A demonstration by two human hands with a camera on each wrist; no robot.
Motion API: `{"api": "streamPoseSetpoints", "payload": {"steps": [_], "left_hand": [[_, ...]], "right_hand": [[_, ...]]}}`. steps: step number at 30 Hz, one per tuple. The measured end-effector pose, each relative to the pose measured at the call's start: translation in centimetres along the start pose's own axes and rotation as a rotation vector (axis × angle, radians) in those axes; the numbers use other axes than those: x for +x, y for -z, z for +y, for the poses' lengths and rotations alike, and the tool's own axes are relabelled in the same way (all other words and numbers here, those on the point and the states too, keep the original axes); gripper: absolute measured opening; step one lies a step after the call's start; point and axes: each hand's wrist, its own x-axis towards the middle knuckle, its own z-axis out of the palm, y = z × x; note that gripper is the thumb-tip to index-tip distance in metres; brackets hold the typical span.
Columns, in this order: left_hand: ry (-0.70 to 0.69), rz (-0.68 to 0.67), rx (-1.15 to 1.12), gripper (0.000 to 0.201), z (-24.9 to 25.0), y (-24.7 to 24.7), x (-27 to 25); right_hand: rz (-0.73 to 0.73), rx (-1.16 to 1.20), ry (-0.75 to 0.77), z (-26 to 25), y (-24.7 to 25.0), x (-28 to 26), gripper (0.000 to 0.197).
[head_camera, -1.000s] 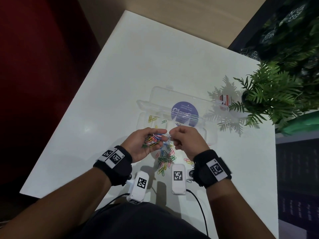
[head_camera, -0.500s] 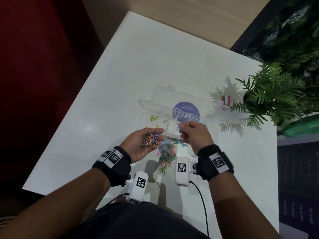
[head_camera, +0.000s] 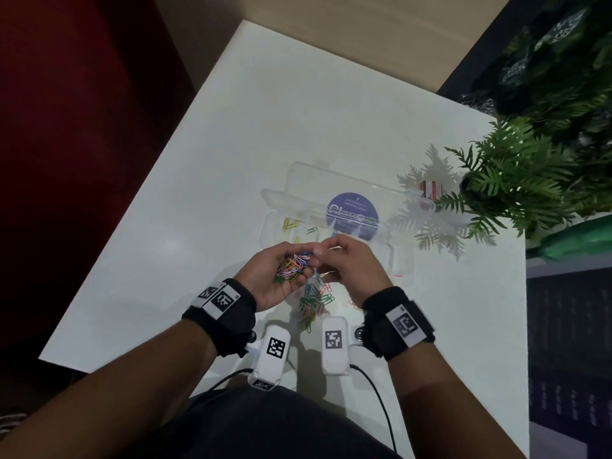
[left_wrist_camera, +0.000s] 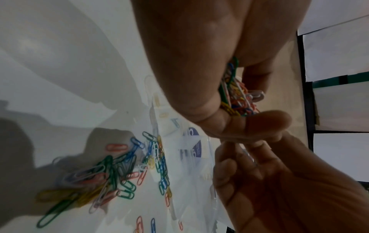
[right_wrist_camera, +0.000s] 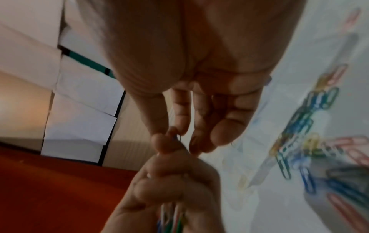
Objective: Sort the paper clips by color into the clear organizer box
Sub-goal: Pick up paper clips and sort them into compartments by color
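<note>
Right hand pinches one clip, looks blue, at the edge of the bunch of mixed clips cupped in the left hand. Advice: pull it straight out and keep the left fist snug so neighbours don't snag and spill. Confirm colour before dropping. Organizer box lies open just beyond the hands; yellow and green are already in separate cells. Loose pile waits on the surface beneath.

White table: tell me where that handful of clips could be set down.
Bare white table lies left of the clear organizer box and beyond its lid. It is crowded in front of the box, where the loose paper clip pile lies under both hands, and to the right by the fern.
</note>
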Motion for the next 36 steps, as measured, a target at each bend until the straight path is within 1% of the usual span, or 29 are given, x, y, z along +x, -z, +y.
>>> {"api": "streamPoseSetpoints", "payload": {"steps": [2, 6, 9, 11, 12, 16, 18, 20, 22, 24, 26, 28, 30, 32, 36], "left_hand": [[0.013, -0.016, 0.014, 0.024, -0.3, -0.3, 0.0], [0.067, -0.037, 0.051, 0.029, -0.6, -0.5, 0.1], [0.074, -0.052, 0.079, 0.033, -0.4, -0.9, -0.1], [0.058, -0.03, 0.079, 0.032, -0.1, -1.1, -0.1], [0.051, -0.008, 0.065, 0.03, 0.0, -1.1, 0.0], [0.03, 0.024, -0.03, 0.032, 0.6, -0.7, 0.3], [0.027, 0.024, -0.065, 0.035, 0.8, -0.7, 0.3], [0.025, 0.015, -0.098, 0.036, 0.9, -0.8, 0.4], [0.026, 0.012, -0.134, 0.037, 1.0, -0.8, 0.5], [0.031, 0.01, -0.151, 0.037, 1.2, -0.9, 0.5], [0.03, 0.003, -0.145, 0.035, 1.3, -1.1, 0.6], [0.015, -0.002, -0.133, 0.042, 1.4, -1.2, 0.6], [0.011, -0.018, -0.128, 0.049, 1.2, -1.3, 0.8], [0.019, -0.025, -0.137, 0.043, 1.1, -1.4, 0.9], [0.048, -0.046, -0.151, 0.036, 0.9, -1.6, 0.6]], "right_hand": [[-0.014, 0.117, -0.013, 0.4, -0.4, -0.3, 0.012], [0.016, 0.269, -0.036, 0.7, -0.3, -0.5, 0.014], [0.024, 0.307, -0.056, 0.6, 0.0, -0.5, 0.014], [0.066, 0.27, -0.067, 0.4, 0.4, -0.3, 0.015], [0.111, 0.24, -0.066, 0.4, 0.8, -0.1, 0.017], [0.344, -0.001, -0.028, 0.2, 2.5, 1.8, 0.018], [0.4, -0.125, -0.029, 0.2, 2.9, 3.1, 0.016], [0.416, -0.279, -0.037, 0.2, 3.0, 4.0, 0.014], [0.41, -0.43, -0.012, 0.0, 2.9, 3.8, 0.008], [0.385, -0.483, 0.061, -0.3, 2.5, 2.7, 0.003], [0.307, -0.469, 0.143, -0.8, 1.6, 1.3, 0.003], [0.2, -0.489, 0.22, -1.0, 0.6, 0.1, 0.003], [0.155, -0.617, 0.294, -0.9, 0.0, -0.4, 0.011], [0.144, -0.705, 0.33, -0.9, -0.3, -0.6, 0.018], [0.124, -0.824, 0.338, -1.1, -0.5, -0.8, 0.024]]}}
